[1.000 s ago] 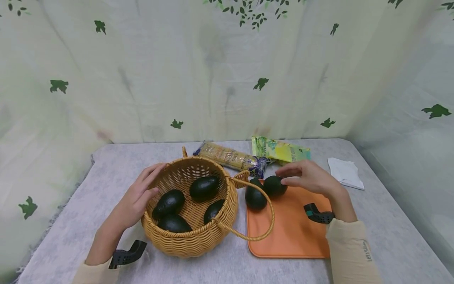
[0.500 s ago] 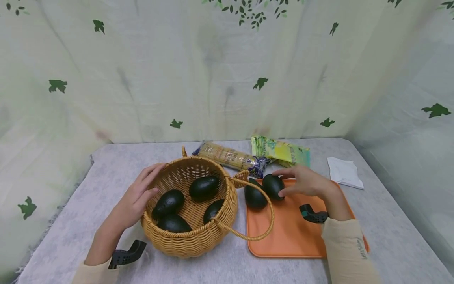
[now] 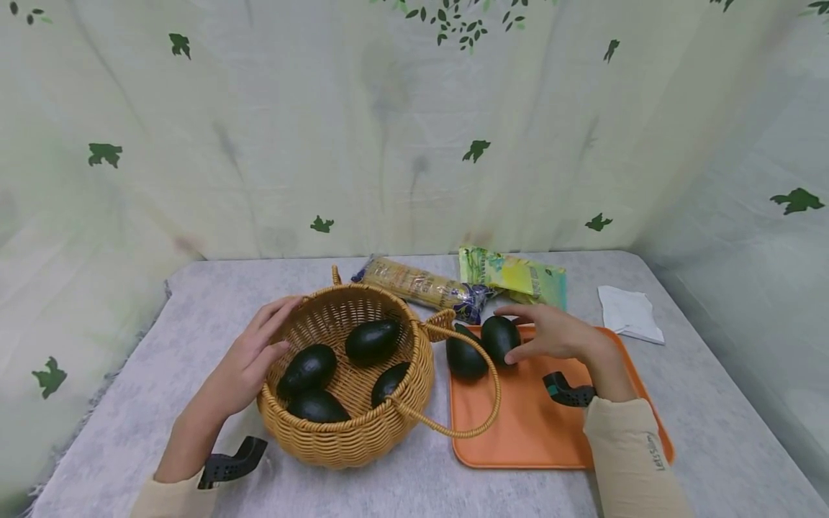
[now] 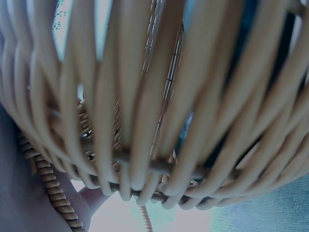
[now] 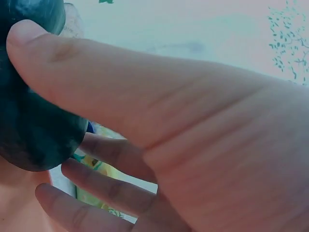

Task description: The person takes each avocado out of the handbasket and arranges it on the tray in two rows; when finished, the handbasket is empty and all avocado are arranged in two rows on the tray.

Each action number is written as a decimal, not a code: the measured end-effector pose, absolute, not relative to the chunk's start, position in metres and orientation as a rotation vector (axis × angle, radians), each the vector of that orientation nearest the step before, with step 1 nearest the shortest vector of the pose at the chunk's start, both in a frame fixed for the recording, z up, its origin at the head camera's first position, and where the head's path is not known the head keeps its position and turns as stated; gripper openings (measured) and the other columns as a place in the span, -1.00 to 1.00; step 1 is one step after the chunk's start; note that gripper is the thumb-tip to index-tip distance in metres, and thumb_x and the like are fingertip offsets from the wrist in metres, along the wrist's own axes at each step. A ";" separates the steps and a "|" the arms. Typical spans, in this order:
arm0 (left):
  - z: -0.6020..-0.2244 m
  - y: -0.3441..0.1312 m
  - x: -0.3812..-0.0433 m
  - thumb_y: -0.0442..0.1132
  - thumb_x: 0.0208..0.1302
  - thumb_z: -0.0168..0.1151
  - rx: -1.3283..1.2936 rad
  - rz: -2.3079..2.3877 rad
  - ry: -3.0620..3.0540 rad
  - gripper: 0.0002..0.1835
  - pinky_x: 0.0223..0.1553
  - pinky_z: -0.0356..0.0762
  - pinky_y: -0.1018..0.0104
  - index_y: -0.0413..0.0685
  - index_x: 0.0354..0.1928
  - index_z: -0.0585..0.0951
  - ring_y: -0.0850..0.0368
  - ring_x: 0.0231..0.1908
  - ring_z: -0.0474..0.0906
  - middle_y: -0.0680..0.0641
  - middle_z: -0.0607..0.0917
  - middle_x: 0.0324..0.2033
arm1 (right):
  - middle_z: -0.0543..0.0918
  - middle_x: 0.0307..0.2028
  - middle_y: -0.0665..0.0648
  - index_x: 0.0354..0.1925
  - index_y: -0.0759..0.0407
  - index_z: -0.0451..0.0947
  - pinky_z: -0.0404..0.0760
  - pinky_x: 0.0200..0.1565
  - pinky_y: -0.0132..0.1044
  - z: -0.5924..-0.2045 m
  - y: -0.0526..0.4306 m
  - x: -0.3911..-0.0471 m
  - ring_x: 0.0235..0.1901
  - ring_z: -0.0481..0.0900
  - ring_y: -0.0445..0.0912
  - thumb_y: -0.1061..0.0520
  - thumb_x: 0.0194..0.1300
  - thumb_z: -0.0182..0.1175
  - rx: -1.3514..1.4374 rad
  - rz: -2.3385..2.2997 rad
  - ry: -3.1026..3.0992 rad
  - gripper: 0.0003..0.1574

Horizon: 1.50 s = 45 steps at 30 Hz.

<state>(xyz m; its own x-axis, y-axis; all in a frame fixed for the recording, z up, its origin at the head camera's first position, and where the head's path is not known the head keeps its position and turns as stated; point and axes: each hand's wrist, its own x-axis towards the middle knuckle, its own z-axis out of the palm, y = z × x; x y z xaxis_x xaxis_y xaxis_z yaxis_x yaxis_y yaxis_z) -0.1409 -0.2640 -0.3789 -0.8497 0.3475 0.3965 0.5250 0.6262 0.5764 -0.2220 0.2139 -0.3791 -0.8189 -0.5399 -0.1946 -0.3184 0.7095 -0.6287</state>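
Note:
My right hand [image 3: 550, 332] pinches a dark green avocado [image 3: 500, 339] on the orange tray [image 3: 531, 421], thumb on the near side and a finger at the far side. In the right wrist view the thumb [image 5: 82, 63] lies against the avocado [image 5: 43, 133], while other fingers spread behind. Close beside it on the tray's left edge sits a second avocado [image 3: 465, 356]. My left hand [image 3: 249, 360] rests at the left rim of a wicker basket [image 3: 343, 446], fingers fairly straight. Several avocados [image 3: 373, 342] lie inside. Woven strands [image 4: 135, 96] fill the left wrist view.
Behind the basket lie a clear pack of dried noodles [image 3: 417, 284] and a green and yellow packet [image 3: 512, 275]. A white tissue [image 3: 630, 314] is at the right. The basket's looped handle [image 3: 495, 392] hangs over the tray's left edge.
My right hand has shifted slightly left, its fingers now around the avocado. That avocado has turned more upright. The left hand and basket have stayed in place.

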 end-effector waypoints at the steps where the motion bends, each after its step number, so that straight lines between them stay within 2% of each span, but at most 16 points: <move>1: -0.379 -0.264 -0.141 -0.48 0.46 -0.09 -0.707 -1.041 -2.605 -0.31 0.28 0.00 0.73 -0.02 0.60 0.23 0.15 0.39 0.25 -0.16 0.31 0.47 | 0.44 0.41 0.35 0.49 0.22 0.35 0.53 0.20 0.22 -0.378 0.214 -0.222 0.31 0.49 0.31 -0.01 0.17 0.54 -0.668 -0.848 2.550 0.03; 10: -0.378 -0.264 -0.142 -0.47 0.48 -0.10 -0.727 -1.055 -2.589 -0.34 0.29 0.01 0.72 -0.05 0.59 0.23 0.12 0.39 0.25 -0.17 0.31 0.46 | 0.39 0.46 0.29 0.49 0.16 0.35 0.54 0.23 0.15 -0.370 0.212 -0.219 0.40 0.38 0.30 -0.01 0.26 0.47 -0.637 -0.995 2.580 -0.07; 15: -0.378 -0.264 -0.140 -0.46 0.49 -0.09 -0.729 -1.071 -2.590 -0.35 0.28 0.01 0.72 -0.05 0.60 0.23 0.10 0.40 0.24 -0.17 0.30 0.47 | 0.46 0.42 0.26 0.46 0.13 0.40 0.53 0.26 0.05 -0.365 0.206 -0.216 0.41 0.42 0.19 0.00 0.32 0.42 -0.662 -1.187 2.607 -0.17; 21: -0.377 -0.261 -0.141 -0.48 0.47 -0.08 -0.734 -1.065 -2.598 -0.34 0.28 -0.01 0.73 -0.06 0.59 0.23 -0.12 0.39 0.25 -0.18 0.30 0.48 | 0.51 0.38 0.20 0.42 0.11 0.46 0.56 0.23 -0.13 -0.355 0.194 -0.208 0.39 0.46 0.13 0.06 0.34 0.40 -0.704 -1.398 2.554 -0.26; 26: -0.377 -0.262 -0.141 -0.47 0.48 -0.08 -0.730 -1.055 -2.603 -0.34 0.27 0.00 0.73 -0.05 0.59 0.23 -0.11 0.38 0.26 -0.18 0.30 0.48 | 0.61 0.29 0.17 0.36 0.09 0.52 0.61 0.15 -0.21 -0.348 0.178 -0.201 0.29 0.57 0.10 0.09 0.31 0.42 -0.751 -1.465 2.559 -0.32; 33: -0.374 -0.264 -0.143 -0.48 0.48 -0.08 -0.734 -1.049 -2.597 -0.33 0.29 -0.02 0.72 -0.06 0.60 0.21 -0.08 0.40 0.24 -0.19 0.29 0.49 | 0.60 0.29 0.12 0.36 0.00 0.53 0.62 0.14 -0.26 -0.343 0.158 -0.194 0.27 0.59 0.04 0.02 0.34 0.40 -0.792 -1.504 2.481 -0.35; 41: -0.373 -0.264 -0.145 -0.45 0.49 -0.05 -0.702 -1.054 -2.584 -0.34 0.30 -0.01 0.72 -0.07 0.60 0.22 -0.16 0.40 0.24 -0.20 0.28 0.49 | 0.59 0.29 0.10 0.34 0.03 0.54 0.60 0.20 -0.10 -0.329 0.136 -0.193 0.29 0.57 0.07 0.10 0.38 0.36 -0.950 -1.528 2.423 -0.41; 45: -0.378 -0.261 -0.140 -0.46 0.49 -0.04 -0.710 -1.060 -2.603 -0.34 0.30 -0.01 0.73 -0.08 0.60 0.21 -0.15 0.40 0.24 -0.20 0.29 0.48 | 0.60 0.29 0.07 0.33 0.04 0.55 0.61 0.18 -0.19 -0.326 0.123 -0.189 0.28 0.59 0.04 0.07 0.38 0.36 -0.947 -1.571 2.386 -0.42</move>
